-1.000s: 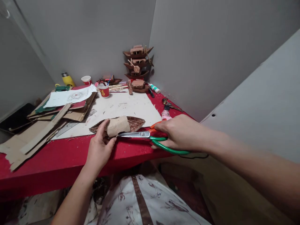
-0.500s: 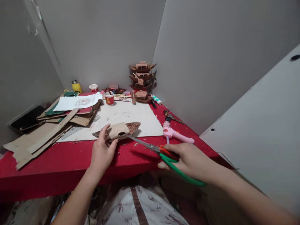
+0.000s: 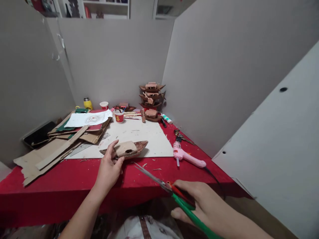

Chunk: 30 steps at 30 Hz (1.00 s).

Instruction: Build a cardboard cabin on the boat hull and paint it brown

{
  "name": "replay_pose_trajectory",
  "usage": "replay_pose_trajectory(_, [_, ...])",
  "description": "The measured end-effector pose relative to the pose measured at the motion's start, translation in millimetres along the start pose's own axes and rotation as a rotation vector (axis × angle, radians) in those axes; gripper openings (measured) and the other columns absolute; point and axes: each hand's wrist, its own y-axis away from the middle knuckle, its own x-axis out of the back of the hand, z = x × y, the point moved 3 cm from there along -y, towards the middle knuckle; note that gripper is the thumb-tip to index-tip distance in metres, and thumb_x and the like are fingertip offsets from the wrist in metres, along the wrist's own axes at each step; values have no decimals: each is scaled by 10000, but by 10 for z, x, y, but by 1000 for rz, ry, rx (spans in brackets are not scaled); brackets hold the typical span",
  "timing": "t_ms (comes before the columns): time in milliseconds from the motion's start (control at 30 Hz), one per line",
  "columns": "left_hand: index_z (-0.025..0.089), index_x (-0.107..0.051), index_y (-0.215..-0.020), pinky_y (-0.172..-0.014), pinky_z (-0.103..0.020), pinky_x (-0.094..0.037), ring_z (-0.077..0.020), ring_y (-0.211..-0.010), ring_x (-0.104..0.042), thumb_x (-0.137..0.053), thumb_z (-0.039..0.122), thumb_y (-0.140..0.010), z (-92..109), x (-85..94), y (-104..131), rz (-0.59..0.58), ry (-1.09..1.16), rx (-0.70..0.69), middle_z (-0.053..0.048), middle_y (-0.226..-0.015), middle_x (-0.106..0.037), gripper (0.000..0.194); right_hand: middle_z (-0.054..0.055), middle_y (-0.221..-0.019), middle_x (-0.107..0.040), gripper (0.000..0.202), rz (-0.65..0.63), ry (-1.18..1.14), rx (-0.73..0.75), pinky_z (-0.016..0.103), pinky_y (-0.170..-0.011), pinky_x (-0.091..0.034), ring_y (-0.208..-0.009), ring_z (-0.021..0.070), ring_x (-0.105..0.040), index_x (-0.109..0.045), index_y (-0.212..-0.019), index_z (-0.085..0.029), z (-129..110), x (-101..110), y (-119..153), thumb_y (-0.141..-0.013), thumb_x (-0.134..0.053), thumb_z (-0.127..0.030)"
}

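Observation:
My left hand (image 3: pixel 111 169) grips a small cardboard model boat (image 3: pixel 141 147) by its left part, fingers behind and thumb at the near side. The boat has a pale curved roof with a dark opening in its near side. My right hand (image 3: pixel 204 202) is closed around the scissors (image 3: pixel 183 204), which have one green and one orange handle. Their narrow blades point toward the boat, a little apart from each other at the tips, and lie below and to the right of the hull without touching it.
A pink glue gun (image 3: pixel 188 156) lies at the right on the red tablecloth (image 3: pixel 82 176). Cardboard sheets (image 3: pixel 50 149) are piled left. Behind are a red paper cup (image 3: pixel 119 117), thin sticks (image 3: pixel 131 114), a white board (image 3: pixel 139 131) and stacked model boats (image 3: pixel 152 96). Grey partitions enclose the table.
The scissors have drawn back from the boat's opening, down toward me, and their tips have parted slightly. My left hand still holds the boat. The view has tilted upward.

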Motion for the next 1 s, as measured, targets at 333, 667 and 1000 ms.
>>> replay_pose_trajectory(333, [287,-412,-1406,-647,-266,-530,-176,-751,-684,-515,287,-914,623,373,292,-52,-261,-84,-49,-1002,-675,503,39,-637,-637,373,260,377,161,278,-564,-365,-604,189,-543,-597,-701,-214,-198,418,-138,-837,-582,-561])
replay_pose_trajectory(667, [338,-381,-1406,-521,-226,-432,-82,-498,-467,-492,248,-935,698,501,420,-224,-419,-85,-30,-1022,-668,492,26,-672,-673,184,154,528,198,297,-546,-291,-572,185,-576,-569,-691,-208,-336,518,-177,-802,-567,-355])
replay_pose_trajectory(1000, [346,-424,-1353,-665,-244,-487,-116,-689,-587,-501,198,-922,753,505,438,-360,-384,-80,-3,-1016,-652,462,-8,-619,-628,430,27,305,182,265,-552,-344,-529,136,-505,-484,-626,-209,-304,399,-188,-781,-656,-570])
